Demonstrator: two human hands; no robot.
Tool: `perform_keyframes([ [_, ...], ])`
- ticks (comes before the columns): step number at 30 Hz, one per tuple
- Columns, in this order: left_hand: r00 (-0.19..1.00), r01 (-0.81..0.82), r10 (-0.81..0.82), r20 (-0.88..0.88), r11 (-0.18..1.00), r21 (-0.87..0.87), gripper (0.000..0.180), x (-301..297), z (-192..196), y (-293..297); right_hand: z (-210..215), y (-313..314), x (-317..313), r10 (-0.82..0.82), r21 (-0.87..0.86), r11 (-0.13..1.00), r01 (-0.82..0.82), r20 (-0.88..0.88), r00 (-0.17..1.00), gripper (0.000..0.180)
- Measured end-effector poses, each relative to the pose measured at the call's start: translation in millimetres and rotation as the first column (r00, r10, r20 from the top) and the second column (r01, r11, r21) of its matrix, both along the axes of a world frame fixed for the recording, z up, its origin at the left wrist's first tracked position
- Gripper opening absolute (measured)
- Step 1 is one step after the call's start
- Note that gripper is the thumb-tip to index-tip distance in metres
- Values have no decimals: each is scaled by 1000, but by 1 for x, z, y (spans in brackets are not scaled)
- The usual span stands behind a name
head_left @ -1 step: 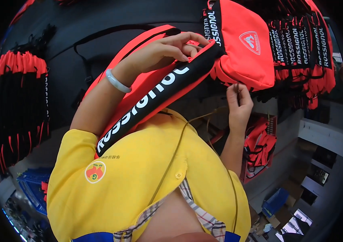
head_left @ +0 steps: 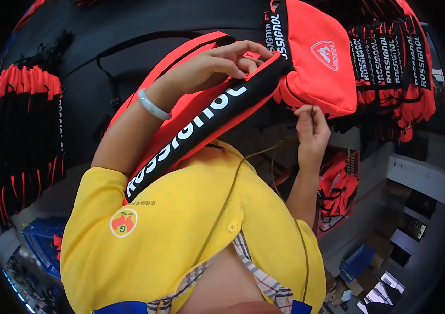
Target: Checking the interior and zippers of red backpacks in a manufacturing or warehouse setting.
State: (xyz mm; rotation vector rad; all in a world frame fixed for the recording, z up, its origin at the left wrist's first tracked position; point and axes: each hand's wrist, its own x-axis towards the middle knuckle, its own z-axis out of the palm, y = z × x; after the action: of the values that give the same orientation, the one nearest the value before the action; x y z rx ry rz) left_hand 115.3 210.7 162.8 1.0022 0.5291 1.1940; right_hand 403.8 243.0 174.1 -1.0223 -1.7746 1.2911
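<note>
Across my front lies a long red bag with a black panel and white lettering (head_left: 196,123). My left hand (head_left: 222,63), a pale bangle (head_left: 153,104) on its wrist, is closed on the bag's red edge near its far end, with the fingertips curled into the fabric. My right hand (head_left: 312,131) is pinched closed beside the lower edge of a red pouch-like bag (head_left: 319,63). A small dark tip shows at its fingers, too small to name. A thin brown cord (head_left: 227,196) hangs from my neck and runs toward that hand.
A dark table (head_left: 149,18) spreads beyond the bags. Stacked red and black bags stand at the left (head_left: 26,136) and more at the far right (head_left: 390,68). A red crate (head_left: 332,224) holds red pieces below right. Blue crates (head_left: 358,261) stand lower down.
My right hand has moved slightly up and turned, its fingertips now closer to the lower edge of the red pouch-like bag. My left hand and the long bag look almost unchanged.
</note>
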Motion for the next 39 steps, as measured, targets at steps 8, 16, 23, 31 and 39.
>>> perform_keyframes([
  [8, 995, -14, 18, 102, 999, -41, 47, 3, -1, -8, 46, 2, -71, 46, 362, 929, -84, 114, 992, 11],
  [16, 994, -35, 37, 107, 999, -23, 44, -1, -6, -8, 53, 15, -92, 167, 439, 867, -237, 193, 967, 11],
  [23, 994, -110, 110, 5, 994, -19, 38, 2, 1, -8, 49, 25, -81, 259, 442, 846, -299, 149, 954, 7],
  [31, 996, -85, 85, -2, 996, -21, 34, 7, 3, -8, 47, 28, -52, 128, 441, 870, -222, 232, 964, 24],
  [39, 995, -91, 95, 31, 991, -102, 36, 8, 10, -12, 46, 33, -62, 20, 734, 613, -293, 356, 934, 25],
])
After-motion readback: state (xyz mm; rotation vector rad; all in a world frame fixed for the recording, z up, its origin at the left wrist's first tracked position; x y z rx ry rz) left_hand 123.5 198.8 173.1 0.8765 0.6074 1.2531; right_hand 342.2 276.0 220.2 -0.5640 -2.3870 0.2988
